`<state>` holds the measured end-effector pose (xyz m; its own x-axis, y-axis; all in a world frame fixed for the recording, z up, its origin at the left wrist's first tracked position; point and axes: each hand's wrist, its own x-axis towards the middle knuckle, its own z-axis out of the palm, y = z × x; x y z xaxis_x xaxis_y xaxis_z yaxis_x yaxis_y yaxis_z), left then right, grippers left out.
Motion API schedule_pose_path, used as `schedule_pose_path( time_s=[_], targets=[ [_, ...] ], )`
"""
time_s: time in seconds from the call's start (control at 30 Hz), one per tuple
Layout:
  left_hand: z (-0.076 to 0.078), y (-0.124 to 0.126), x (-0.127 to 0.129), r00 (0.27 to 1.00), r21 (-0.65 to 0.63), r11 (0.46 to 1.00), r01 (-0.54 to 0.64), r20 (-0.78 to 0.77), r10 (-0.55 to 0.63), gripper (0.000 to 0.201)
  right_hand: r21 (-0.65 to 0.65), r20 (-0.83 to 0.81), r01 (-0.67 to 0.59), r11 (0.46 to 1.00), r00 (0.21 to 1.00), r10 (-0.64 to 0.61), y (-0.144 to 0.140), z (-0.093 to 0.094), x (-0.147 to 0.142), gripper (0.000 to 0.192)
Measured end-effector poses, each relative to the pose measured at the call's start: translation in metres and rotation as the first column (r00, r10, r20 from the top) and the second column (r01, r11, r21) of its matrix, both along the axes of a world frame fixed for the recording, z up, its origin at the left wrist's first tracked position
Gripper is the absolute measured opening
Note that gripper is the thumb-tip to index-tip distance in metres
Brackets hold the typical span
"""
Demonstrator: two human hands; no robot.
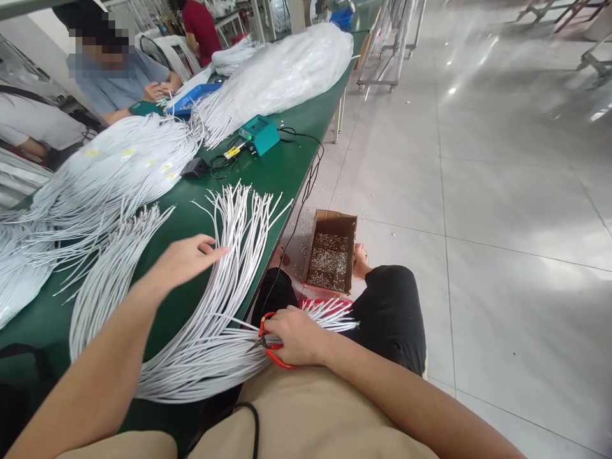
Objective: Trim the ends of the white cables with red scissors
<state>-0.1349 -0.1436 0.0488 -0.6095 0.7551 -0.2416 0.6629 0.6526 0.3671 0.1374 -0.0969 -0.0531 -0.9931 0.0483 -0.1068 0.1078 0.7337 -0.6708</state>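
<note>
My right hand (299,335) is closed around red-handled scissors (263,342), whose small dark blades point left above a bundle of white cables (205,370). That bundle bends across my lap and its cut ends (329,315) stick out past my right hand. My left hand (191,260) is over the green table with fingers stretched out. Its fingertips are at the edge of the upright-fanned white cable ends (243,223); whether they touch is hard to tell. No cable shows gripped in it.
A cardboard box (329,255) with small clippings sits on the floor between my feet. On the green table (306,153) are a teal device (259,134) with black cords, more cable bundles (115,159) and a blue tray (191,99). Co-workers (124,76) sit across the table.
</note>
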Motion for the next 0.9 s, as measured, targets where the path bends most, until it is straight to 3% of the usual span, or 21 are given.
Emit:
schedule_pose_path(
  time_s=[0.07, 0.1, 0.23, 0.33, 0.47, 0.57, 0.7, 0.8, 0.83, 0.9],
  targets=[
    [-0.022, -0.003, 0.011, 0.998, -0.045, 0.999, -0.008, -0.058, 0.005, 0.064, 0.002, -0.005, 0.008, 1.0, 1.0, -0.008, -0.001, 0.0, 0.0, 0.024],
    [-0.03, -0.004, 0.012, 0.999, -0.023, 0.999, -0.033, -0.014, 0.032, 0.062, 0.002, -0.01, 0.014, 1.0, 1.0, -0.014, -0.001, 0.0, 0.0, 0.024],
    [-0.036, -0.009, 0.0, 0.927, 0.119, 0.974, -0.191, 0.347, 0.139, 0.046, 0.022, -0.002, 0.021, 1.0, 1.0, -0.021, -0.003, 0.0, 0.001, 0.025],
    [-0.03, -0.011, -0.003, 0.95, 0.176, 0.958, -0.228, 0.256, 0.179, 0.054, 0.044, 0.014, 0.012, 0.999, 1.0, -0.013, -0.003, 0.003, 0.001, 0.025],
    [-0.033, 0.003, 0.011, 0.957, 0.098, 0.959, -0.265, 0.15, 0.249, 0.077, 0.071, 0.014, 0.022, 0.997, 1.0, -0.023, -0.004, 0.004, 0.001, 0.026],
    [-0.037, 0.017, 0.017, 0.941, 0.111, 0.943, -0.313, 0.17, 0.292, 0.062, 0.089, 0.011, 0.021, 0.996, 1.0, -0.022, -0.005, 0.003, 0.0, 0.028],
    [-0.018, 0.016, 0.014, 0.89, 0.169, 0.921, -0.351, 0.366, 0.272, 0.027, 0.089, -0.001, 0.032, 0.996, 0.999, -0.032, -0.006, 0.003, 0.001, 0.028],
    [0.01, -0.002, 0.011, 0.808, 0.248, 0.882, -0.4, 0.549, 0.212, 0.027, 0.082, 0.0, 0.036, 0.996, 0.999, -0.037, -0.007, 0.004, 0.001, 0.026],
    [0.019, -0.008, 0.01, 0.757, 0.293, 0.857, -0.425, 0.634, 0.159, 0.029, 0.082, -0.001, 0.034, 0.996, 0.999, -0.034, -0.007, 0.005, 0.001, 0.025],
    [0.033, -0.017, 0.008, 0.556, 0.396, 0.754, -0.524, 0.829, -0.049, 0.034, 0.084, 0.0, 0.026, 0.996, 1.0, -0.026, -0.007, 0.004, 0.0, 0.026]
  ],
)
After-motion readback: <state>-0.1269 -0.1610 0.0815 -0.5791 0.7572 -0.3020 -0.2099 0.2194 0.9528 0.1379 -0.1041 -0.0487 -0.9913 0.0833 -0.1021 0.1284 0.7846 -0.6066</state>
